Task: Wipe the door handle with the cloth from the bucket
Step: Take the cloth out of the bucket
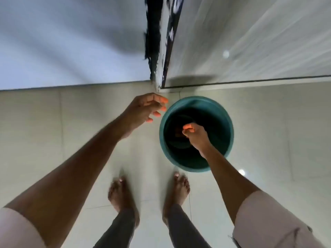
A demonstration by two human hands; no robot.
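A teal-green bucket stands on the tiled floor just in front of my bare feet. Its inside is dark. My right hand reaches down into its mouth, fingers pinched together on a dim brownish cloth that barely shows in the shadow. My left hand hovers to the left of the bucket's rim, fingers apart and curled, holding nothing. The door handle is out of view.
A door's worn edge, peeling black and white, meets the floor right behind the bucket. The pale door panel runs to the right, and a white wall lies to the left. My feet stand on cream tiles.
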